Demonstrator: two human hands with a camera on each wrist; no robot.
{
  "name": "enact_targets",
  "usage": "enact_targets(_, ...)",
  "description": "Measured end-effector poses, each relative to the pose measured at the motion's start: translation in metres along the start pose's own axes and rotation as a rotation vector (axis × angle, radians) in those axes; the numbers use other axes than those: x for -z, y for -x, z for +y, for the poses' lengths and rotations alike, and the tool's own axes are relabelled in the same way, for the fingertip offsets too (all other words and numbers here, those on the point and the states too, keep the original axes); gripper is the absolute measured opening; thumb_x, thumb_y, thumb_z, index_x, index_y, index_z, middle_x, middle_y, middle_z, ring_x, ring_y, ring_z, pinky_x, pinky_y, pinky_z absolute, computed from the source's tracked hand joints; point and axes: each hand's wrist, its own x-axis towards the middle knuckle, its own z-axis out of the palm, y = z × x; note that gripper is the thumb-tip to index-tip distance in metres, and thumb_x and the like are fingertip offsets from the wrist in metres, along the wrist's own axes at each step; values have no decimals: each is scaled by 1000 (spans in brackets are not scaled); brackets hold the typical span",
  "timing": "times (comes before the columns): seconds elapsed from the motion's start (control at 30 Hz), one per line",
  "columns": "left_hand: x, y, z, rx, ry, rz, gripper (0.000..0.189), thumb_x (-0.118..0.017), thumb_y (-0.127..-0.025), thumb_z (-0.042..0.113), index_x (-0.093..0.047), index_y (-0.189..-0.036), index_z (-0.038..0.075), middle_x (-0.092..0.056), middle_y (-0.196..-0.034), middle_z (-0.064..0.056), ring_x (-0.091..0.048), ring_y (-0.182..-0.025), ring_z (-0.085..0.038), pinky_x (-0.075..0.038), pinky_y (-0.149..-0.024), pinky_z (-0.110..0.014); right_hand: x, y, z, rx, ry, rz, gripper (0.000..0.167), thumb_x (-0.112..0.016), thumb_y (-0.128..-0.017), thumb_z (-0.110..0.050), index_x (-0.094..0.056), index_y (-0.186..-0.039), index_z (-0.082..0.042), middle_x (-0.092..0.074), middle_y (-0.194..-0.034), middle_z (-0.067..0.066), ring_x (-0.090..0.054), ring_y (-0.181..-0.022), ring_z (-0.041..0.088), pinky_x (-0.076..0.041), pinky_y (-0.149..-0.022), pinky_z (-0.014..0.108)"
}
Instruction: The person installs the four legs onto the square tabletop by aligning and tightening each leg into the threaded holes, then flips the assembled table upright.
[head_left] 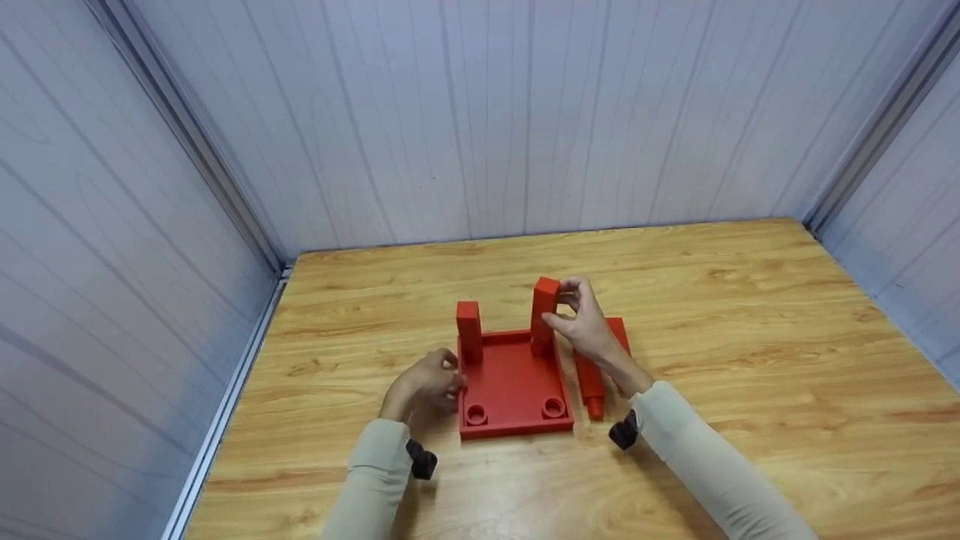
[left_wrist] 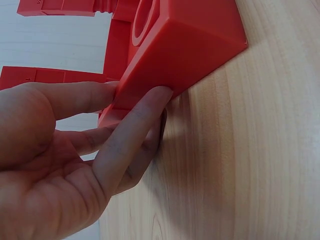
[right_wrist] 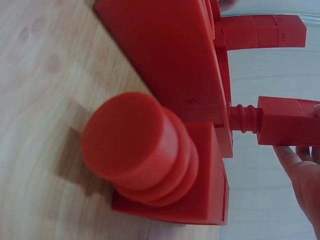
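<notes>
A shallow red tray-like board (head_left: 516,384) with a raised rim and round sockets at its near corners lies on the table. My left hand (head_left: 433,379) holds its left edge, with fingertips against the rim and outer wall. One square red leg (head_left: 469,330) stands upright at the far left corner. At the far right corner my right hand (head_left: 589,324) pinches a second red leg (head_left: 544,311), slightly tilted. Threads (right_wrist: 245,119) show between that leg and the board in the right wrist view.
Beside the board's right edge, partly under my right forearm, more red leg material (head_left: 591,379) lies on the wooden table (head_left: 712,337), with a rounded threaded end (right_wrist: 132,145) toward me. White panel walls (head_left: 495,120) stand behind and at both sides.
</notes>
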Motion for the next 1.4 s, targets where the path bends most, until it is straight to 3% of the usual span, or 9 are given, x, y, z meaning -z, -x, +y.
enact_targets(0.13,1,0,0,-21,-36,11,36,-57,-87,3,-44,-119,-4,-48,-77,-7,-48,-66,-17,-45,-61,-28,0,0,4,-1,17,0,47,-61,-86,10,-31,-122,3,-44,-123,16,-48,-114,25,-51,-90,28)
enact_targets(0.37,1,0,0,-26,-34,16,35,-58,-86,2,-45,-118,-5,-50,-81,-7,-51,-68,-17,-49,-61,-28,0,1,14,13,42,-3,47,-64,-86,5,-32,-120,2,-42,-126,16,-47,-118,30,-49,-95,37)
enact_targets(0.53,1,0,1,-16,-17,8,35,-57,-87,1,-44,-119,-5,-48,-81,-8,-49,-68,-17,-47,-59,-28,2,2,16,-10,16,-18,48,-64,-85,8,-29,-118,1,-44,-124,16,-48,-119,28,-50,-91,29)
enact_targets(0.67,0,0,1,-14,-31,18,34,-57,-87,2,-45,-119,-4,-48,-82,-8,-50,-68,-18,-48,-60,-29,3,3,9,-10,25,-66,52,-62,-87,6,-31,-129,5,-49,-130,21,-51,-119,24,-50,-89,25)
enact_targets(0.77,0,0,1,-5,12,3,35,-56,-87,1,-44,-120,-5,-48,-81,-9,-51,-68,-18,-53,-62,-33,2,6,-3,9,65,-104,52,-58,-92,-1,-34,-138,5,-51,-131,24,-53,-118,23,-48,-91,24)
enact_targets(0.9,-1,0,0,2,50,-4,36,-56,-87,0,-43,-121,-5,-48,-82,-10,-51,-69,-19,-55,-63,-35,-1,7,-16,3,126,-133,47,-51,-99,-11,-38,-142,1,-52,-127,23,-52,-113,17,-45,-92,22)
enact_targets(1.0,0,0,0,2,33,-6,36,-56,-88,1,-43,-121,-4,-49,-84,-10,-52,-70,-19,-56,-64,-36,0,5,-10,1,130,-139,44,-48,-101,-16,-40,-142,-4,-53,-111,22,-51,-104,18,-44,-93,25)
enact_targets(1.23,0,1,0,18,57,-35,35,-54,-90,1,-41,-122,-4,-48,-80,-9,-50,-69,-19,-57,-68,-40,5,0,8,32,79,-141,43,-53,-98,-25,-48,-139,-13,-52,-137,13,-48,-125,18,-42,-101,24)
enact_targets(1.4,0,0,1,13,48,-27,37,-55,-89,0,-42,-123,-4,-48,-82,-9,-50,-70,-20,-57,-68,-41,7,-1,6,31,23,-133,44,-59,-95,-21,-50,-135,-6,-54,-132,15,-53,-117,19,-48,-92,23)
